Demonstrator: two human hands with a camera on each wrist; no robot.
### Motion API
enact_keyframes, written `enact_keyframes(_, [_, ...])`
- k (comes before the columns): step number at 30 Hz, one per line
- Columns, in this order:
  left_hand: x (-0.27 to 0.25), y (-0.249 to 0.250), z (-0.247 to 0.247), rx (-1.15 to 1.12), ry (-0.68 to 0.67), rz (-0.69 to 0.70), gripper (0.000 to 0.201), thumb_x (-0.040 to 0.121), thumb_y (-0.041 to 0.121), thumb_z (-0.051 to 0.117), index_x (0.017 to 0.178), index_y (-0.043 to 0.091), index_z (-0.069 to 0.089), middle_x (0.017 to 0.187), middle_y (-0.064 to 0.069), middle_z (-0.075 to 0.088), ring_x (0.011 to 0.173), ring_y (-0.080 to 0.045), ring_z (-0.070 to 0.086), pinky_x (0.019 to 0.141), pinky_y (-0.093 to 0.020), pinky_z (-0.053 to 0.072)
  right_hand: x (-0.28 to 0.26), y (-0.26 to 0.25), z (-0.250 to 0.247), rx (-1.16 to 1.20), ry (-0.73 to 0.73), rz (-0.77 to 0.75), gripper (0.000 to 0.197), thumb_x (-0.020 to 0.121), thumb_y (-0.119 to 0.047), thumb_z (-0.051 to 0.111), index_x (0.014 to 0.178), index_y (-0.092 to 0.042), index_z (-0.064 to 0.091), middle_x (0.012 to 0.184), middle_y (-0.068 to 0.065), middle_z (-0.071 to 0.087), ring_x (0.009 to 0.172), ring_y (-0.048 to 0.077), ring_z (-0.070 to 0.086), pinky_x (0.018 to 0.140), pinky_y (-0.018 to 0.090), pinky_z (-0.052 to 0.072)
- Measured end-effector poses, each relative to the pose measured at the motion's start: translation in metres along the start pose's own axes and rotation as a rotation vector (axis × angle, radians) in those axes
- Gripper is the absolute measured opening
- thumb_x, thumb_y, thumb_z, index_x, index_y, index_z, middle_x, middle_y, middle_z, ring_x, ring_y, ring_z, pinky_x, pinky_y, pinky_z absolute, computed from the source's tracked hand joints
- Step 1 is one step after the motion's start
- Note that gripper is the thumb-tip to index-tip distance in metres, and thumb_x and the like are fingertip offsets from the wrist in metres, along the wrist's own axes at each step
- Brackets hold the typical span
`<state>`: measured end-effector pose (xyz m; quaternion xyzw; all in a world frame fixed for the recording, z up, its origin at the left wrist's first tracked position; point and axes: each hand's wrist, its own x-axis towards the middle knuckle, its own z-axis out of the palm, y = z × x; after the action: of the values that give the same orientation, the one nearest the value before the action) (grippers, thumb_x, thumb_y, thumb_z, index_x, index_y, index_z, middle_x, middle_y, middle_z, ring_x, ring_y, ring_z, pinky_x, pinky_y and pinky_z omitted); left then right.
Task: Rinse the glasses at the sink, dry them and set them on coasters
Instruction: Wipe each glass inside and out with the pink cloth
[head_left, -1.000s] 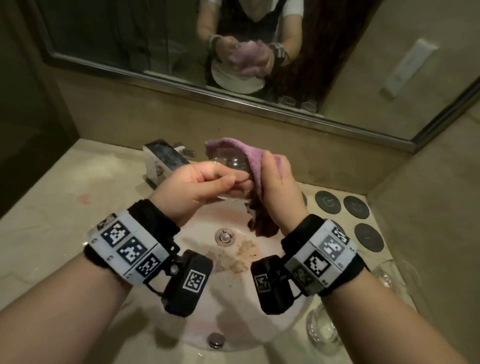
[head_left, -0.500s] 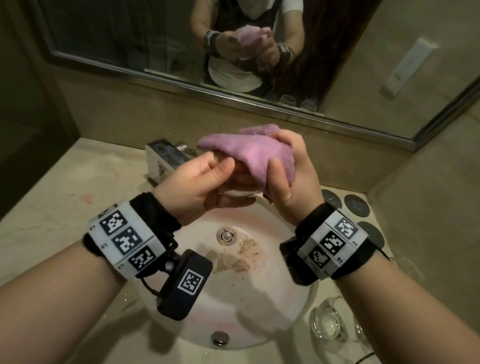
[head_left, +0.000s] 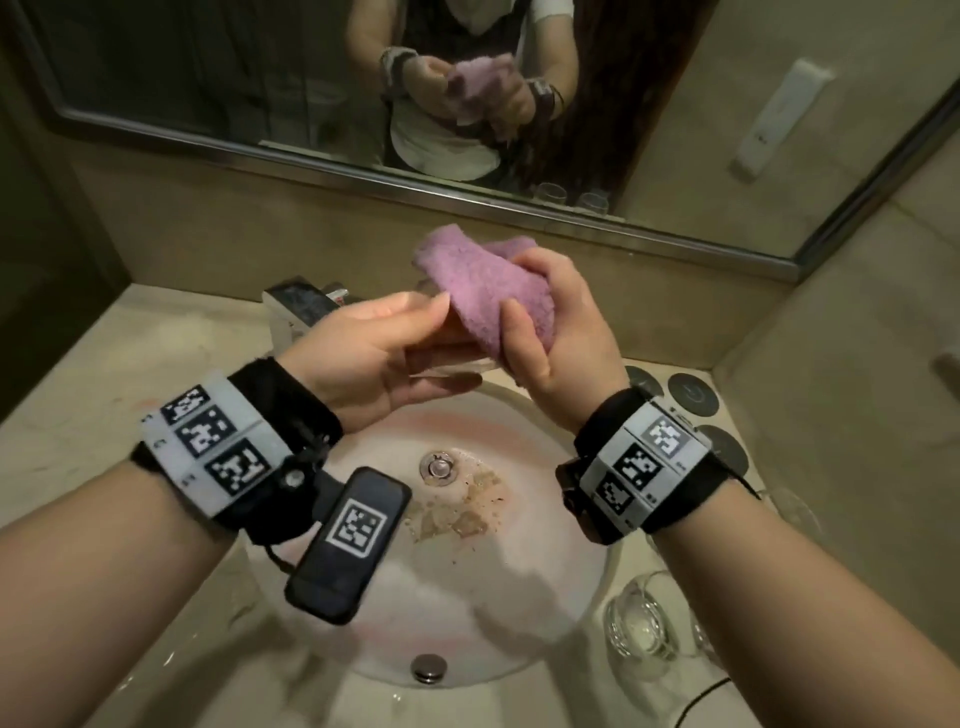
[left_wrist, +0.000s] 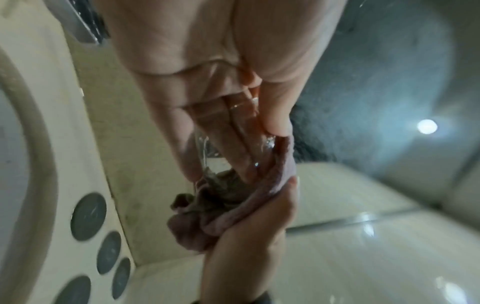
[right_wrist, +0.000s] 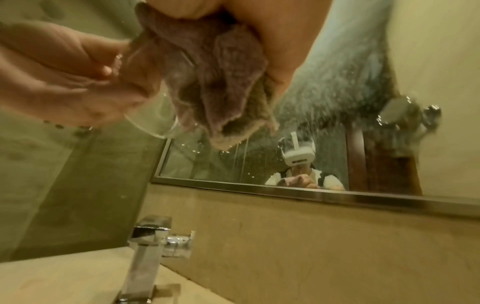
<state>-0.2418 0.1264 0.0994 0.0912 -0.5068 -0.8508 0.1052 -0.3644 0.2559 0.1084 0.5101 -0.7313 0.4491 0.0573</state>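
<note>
Nearest, at the right near edge of the desk (head_left: 78, 364), a clear glass (head_left: 641, 631) stands beside the basin, with part of another glass just right of it, mostly cut off by the right forearm. The round white sink (head_left: 582, 587) fills the near middle, its bowl stained pinkish with brown bits around the drain (head_left: 439, 466).

Above the bowl both hands meet. The left hand (head_left: 374, 358) grips a clear glass (right_wrist: 155, 123) on its side, thumb on top and fingers curled underneath, as the left wrist view shows through the transparent wall. The right hand (head_left: 556, 332) clutches a pink cloth (head_left: 483, 296) draped over the far end of that glass, thumb pressing the fabric down and fingers wrapped behind it. In the right wrist view a bunched part of the cloth is pushed into the open mouth of the glass and a loose corner hangs out below the rim.

Farther back on the right, round dark coasters (head_left: 693, 393) lie flat on the desk in the corner, close together; the right wrist hides some of them. On the left behind the hands stands a square chrome tap (right_wrist: 148, 253). Beyond it, a framed mirror (head_left: 208, 78) on the far wall reflects the person's hands and the cloth.
</note>
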Motion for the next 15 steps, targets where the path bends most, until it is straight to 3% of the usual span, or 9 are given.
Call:
enact_keyframes(1, [0.0, -0.002, 0.002, 0.027, -0.002, 0.018, 0.047, 0.081, 0.026, 0.053, 0.117, -0.004, 0.054, 0.102, -0.014, 0.07, 0.093, -0.024, 0.069, 0.08, -0.036, 0.057, -0.003, 0.002, 0.0, 0.007, 0.032, -0.028, 0.053, 0.084, -0.056, 0.042, 0.121, -0.019, 0.047, 0.114, -0.001, 0.053, 0.093, 0.007, 0.053, 0.078, 0.019, 0.047])
enact_keyframes(3, [-0.001, -0.004, 0.007, 0.246, -0.03, 0.139, 0.023, 0.084, 0.023, 0.059, 0.098, 0.004, 0.061, 0.092, -0.004, 0.074, 0.091, -0.018, 0.07, 0.082, -0.03, 0.055, -0.002, -0.002, -0.002, 0.076, 0.054, 0.058, 0.055, 0.085, -0.06, 0.037, 0.118, -0.019, 0.047, 0.107, -0.004, 0.055, 0.089, 0.003, 0.056, 0.075, 0.023, 0.048])
enact_keyframes(5, [-0.002, -0.001, 0.007, 0.558, -0.079, 0.29, 0.009, 0.083, 0.022, 0.063, 0.091, 0.019, 0.065, 0.09, 0.008, 0.074, 0.092, -0.009, 0.069, 0.083, -0.02, 0.052, 0.003, -0.008, -0.005, 0.247, -0.007, 0.337, 0.045, 0.087, -0.055, 0.033, 0.108, -0.025, 0.059, 0.102, -0.008, 0.057, 0.091, -0.001, 0.058, 0.078, 0.024, 0.048])
enact_keyframes(7, [-0.002, 0.005, 0.007, 0.792, -0.124, 0.362, 0.01, 0.083, 0.026, 0.06, 0.091, 0.029, 0.066, 0.091, 0.015, 0.072, 0.091, 0.0, 0.067, 0.083, -0.013, 0.048, 0.005, -0.004, -0.001, 0.54, -0.081, 0.689, 0.035, 0.091, -0.045, 0.041, 0.095, -0.026, 0.07, 0.098, 0.003, 0.068, 0.089, 0.016, 0.066, 0.073, 0.033, 0.053])
enact_keyframes(8, [-0.001, 0.006, 0.006, 0.876, -0.125, 0.4, 0.009, 0.085, 0.029, 0.058, 0.091, 0.029, 0.065, 0.09, 0.014, 0.072, 0.091, 0.003, 0.065, 0.083, -0.011, 0.046, 0.005, -0.004, 0.002, 0.639, -0.089, 0.792, 0.035, 0.091, -0.043, 0.045, 0.098, -0.02, 0.07, 0.096, 0.009, 0.07, 0.088, 0.022, 0.068, 0.068, 0.033, 0.053])
enact_keyframes(10, [0.004, 0.005, 0.002, 0.973, -0.039, 0.47, 0.015, 0.084, 0.04, 0.053, 0.093, 0.031, 0.061, 0.098, 0.013, 0.065, 0.096, 0.006, 0.058, 0.086, -0.007, 0.04, 0.006, -0.006, 0.01, 0.716, -0.076, 0.822, 0.05, 0.085, -0.049, 0.049, 0.115, -0.012, 0.063, 0.106, 0.016, 0.069, 0.099, 0.032, 0.066, 0.07, 0.038, 0.052])
enact_keyframes(12, [0.006, 0.0, -0.001, 0.845, 0.128, 0.446, 0.026, 0.076, 0.051, 0.055, 0.099, 0.039, 0.051, 0.119, 0.006, 0.053, 0.109, 0.006, 0.052, 0.097, -0.011, 0.037, 0.007, -0.008, 0.015, 0.766, -0.005, 0.803, 0.057, 0.079, -0.052, 0.049, 0.119, -0.012, 0.059, 0.115, 0.017, 0.065, 0.103, 0.032, 0.064, 0.074, 0.042, 0.053])
enact_keyframes(13, [0.007, -0.002, 0.0, 0.68, 0.23, 0.385, 0.038, 0.071, 0.054, 0.061, 0.103, 0.042, 0.046, 0.13, 0.0, 0.046, 0.115, 0.002, 0.051, 0.102, -0.02, 0.039, 0.008, -0.009, 0.02, 0.778, 0.036, 0.797, 0.053, 0.081, -0.051, 0.048, 0.117, -0.014, 0.06, 0.116, 0.015, 0.064, 0.101, 0.028, 0.064, 0.076, 0.043, 0.054])
enact_keyframes(15, [0.009, -0.005, 0.008, 0.394, 0.377, 0.253, 0.058, 0.069, 0.055, 0.071, 0.115, 0.036, 0.041, 0.137, -0.002, 0.039, 0.117, -0.008, 0.051, 0.097, -0.034, 0.047, 0.008, -0.009, 0.027, 0.762, 0.076, 0.773, 0.043, 0.087, -0.052, 0.045, 0.112, -0.02, 0.061, 0.118, 0.011, 0.062, 0.105, 0.024, 0.062, 0.087, 0.049, 0.054])
